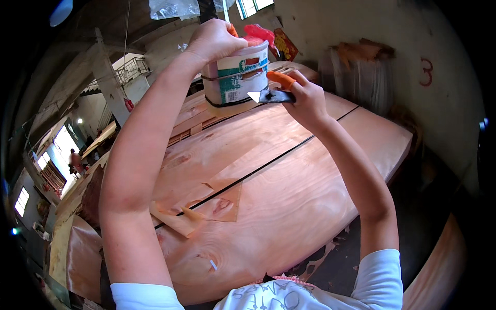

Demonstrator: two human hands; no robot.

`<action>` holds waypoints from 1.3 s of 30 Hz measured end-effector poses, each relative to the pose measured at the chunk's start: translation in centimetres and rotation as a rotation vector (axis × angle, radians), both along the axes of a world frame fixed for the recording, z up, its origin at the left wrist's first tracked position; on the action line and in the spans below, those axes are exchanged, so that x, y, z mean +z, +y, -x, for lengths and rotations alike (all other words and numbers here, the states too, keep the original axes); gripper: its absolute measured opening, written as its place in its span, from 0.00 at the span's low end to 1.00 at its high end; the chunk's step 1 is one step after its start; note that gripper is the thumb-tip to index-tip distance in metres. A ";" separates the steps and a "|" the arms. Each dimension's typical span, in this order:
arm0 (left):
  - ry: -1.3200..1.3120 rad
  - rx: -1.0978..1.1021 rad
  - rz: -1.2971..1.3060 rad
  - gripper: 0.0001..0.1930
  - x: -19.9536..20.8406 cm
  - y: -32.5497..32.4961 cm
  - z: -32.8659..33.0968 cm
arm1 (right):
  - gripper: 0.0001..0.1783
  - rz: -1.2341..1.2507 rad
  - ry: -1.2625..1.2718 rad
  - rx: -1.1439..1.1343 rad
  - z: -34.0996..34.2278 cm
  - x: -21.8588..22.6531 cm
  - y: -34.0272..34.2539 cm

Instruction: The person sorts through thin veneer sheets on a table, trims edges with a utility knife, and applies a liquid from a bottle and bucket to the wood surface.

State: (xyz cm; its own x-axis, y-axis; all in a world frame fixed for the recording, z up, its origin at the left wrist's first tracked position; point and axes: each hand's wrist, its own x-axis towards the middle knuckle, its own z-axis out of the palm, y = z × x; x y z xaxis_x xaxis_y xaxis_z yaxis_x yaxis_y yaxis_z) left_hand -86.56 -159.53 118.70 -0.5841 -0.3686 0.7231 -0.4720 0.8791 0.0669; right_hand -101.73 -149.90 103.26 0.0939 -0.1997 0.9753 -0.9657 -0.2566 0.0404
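Observation:
A white and teal plastic bucket (235, 77) stands at the far end of the stacked wood veneer sheets (289, 170). Crumpled red plastic or cloth (261, 35) sticks out of its top. My left hand (217, 39) is at the bucket's left rim, fingers bent and closed; their tips, and anything in them, are hidden. Orange finger covers show on both hands. My right hand (306, 98), right of the bucket, is closed round a black-handled knife (274, 96). The knife's pale, pointed blade faces left, close to the bucket's lower front.
Torn veneer pieces (194, 219) lie on the near part of the sheets, across a dark straight line. A small white strip (213, 265) lies nearer me. Wrapped stacks (356, 72) stand by the right wall. A person (76, 161) is far off at the left.

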 end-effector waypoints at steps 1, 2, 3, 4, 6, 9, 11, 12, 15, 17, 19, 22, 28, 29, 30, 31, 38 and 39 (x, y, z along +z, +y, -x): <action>-0.010 0.000 -0.007 0.12 0.1 0.0 -0.1 | 0.13 -0.003 0.070 -0.044 0.1 0.2 -0.4; -0.022 0.000 -0.015 0.11 0.2 -0.1 -0.1 | 0.11 -0.006 0.139 -0.088 0.3 0.4 -0.6; -0.034 0.000 -0.022 0.11 0.3 -0.1 -0.1 | 0.10 -0.008 0.208 -0.133 0.4 0.5 -1.0; -0.023 0.013 0.004 0.11 0.2 -0.2 0.0 | 0.05 0.024 0.244 -0.186 0.3 0.7 -1.5; -0.070 0.048 0.001 0.18 0.5 -0.3 0.0 | 0.10 0.047 0.274 -0.222 0.0 1.3 -1.5; -0.112 0.043 -0.028 0.19 1.1 0.1 -0.4 | 0.09 0.095 0.305 -0.269 -0.8 2.1 -1.2; -0.112 0.008 -0.052 0.14 1.1 0.7 -0.7 | 0.06 0.117 0.309 -0.291 -1.1 2.2 -1.2; -0.108 -0.002 -0.070 0.14 0.9 1.2 -0.9 | 0.04 0.145 0.331 -0.300 -1.2 2.3 -1.1; -0.123 -0.038 -0.121 0.15 0.9 2.0 -1.5 | 0.03 0.216 0.396 -0.303 -1.5 2.7 -0.8; -0.169 -0.076 -0.154 0.16 1.3 2.5 -1.9 | 0.03 0.245 0.442 -0.276 -1.3 3.1 -0.6; -0.179 -0.079 -0.153 0.16 1.5 3.0 -2.2 | 0.03 0.281 0.469 -0.250 -1.5 3.5 -0.2; -0.182 -0.080 -0.163 0.16 1.6 3.3 -2.6 | 0.03 0.297 0.475 -0.235 -2.1 3.7 0.2; -0.168 -0.019 -0.132 0.17 1.8 3.9 -2.9 | 0.04 0.293 0.353 -0.140 -2.7 3.5 0.7; -0.177 -0.016 -0.133 0.18 1.9 3.8 -2.9 | 0.06 0.289 0.317 -0.113 -2.8 3.5 0.9; -0.180 -0.007 -0.116 0.17 1.9 3.7 -2.9 | 0.07 0.312 0.299 -0.091 -2.8 3.6 1.1; -0.184 0.002 -0.099 0.17 1.9 3.6 -2.9 | 0.09 0.336 0.282 -0.068 -2.8 3.7 1.2; -0.147 -0.104 -0.163 0.16 1.0 3.9 -3.3 | 0.14 0.269 0.275 0.004 -2.4 1.2 0.0; -0.154 -0.098 -0.137 0.16 1.1 4.0 -3.3 | 0.13 0.254 0.262 -0.016 -2.5 0.9 -0.3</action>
